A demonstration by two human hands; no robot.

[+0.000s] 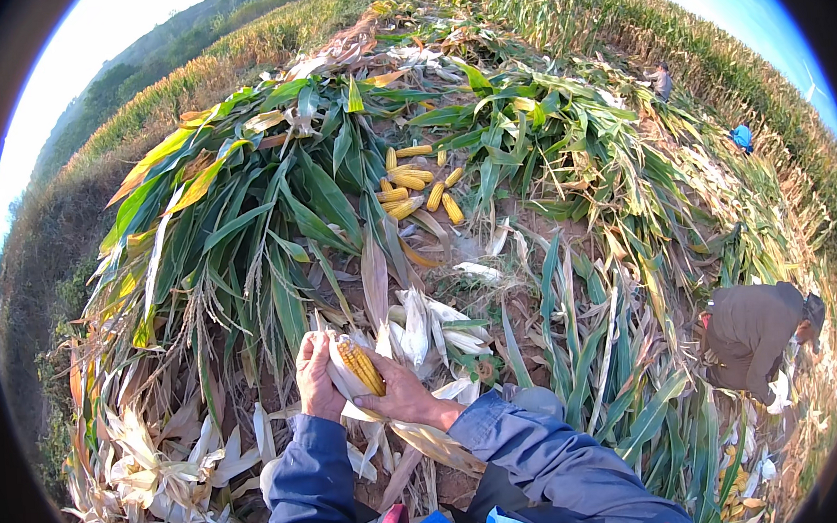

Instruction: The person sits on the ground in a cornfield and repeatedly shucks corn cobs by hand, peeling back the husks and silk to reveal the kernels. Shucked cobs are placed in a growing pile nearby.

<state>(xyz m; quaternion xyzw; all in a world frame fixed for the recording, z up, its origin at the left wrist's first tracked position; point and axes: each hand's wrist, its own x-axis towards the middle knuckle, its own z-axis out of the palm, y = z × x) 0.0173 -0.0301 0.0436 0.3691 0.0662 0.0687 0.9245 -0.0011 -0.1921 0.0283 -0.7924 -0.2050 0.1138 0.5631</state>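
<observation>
A yellow ear of corn (361, 366) is partly bared, its pale husk (342, 376) still wrapped along the left side. My left hand (317, 378) grips the husk near the upper end of the ear. My right hand (405, 391) holds the ear's lower end, thumb beneath it and fingers behind. Just past my hands lie pale husks (415, 327) on the ground. Farther ahead is a loose heap of husked yellow ears (408, 179) between cut stalks.
Cut green corn stalks (301, 189) lie left, with more stalks (567, 126) to the right. Dry husks (152, 467) pile at lower left. A bent-over person (752, 336) works at right, near more yellow ears (734, 483). Two people (661, 82) are farther off by standing corn (705, 47).
</observation>
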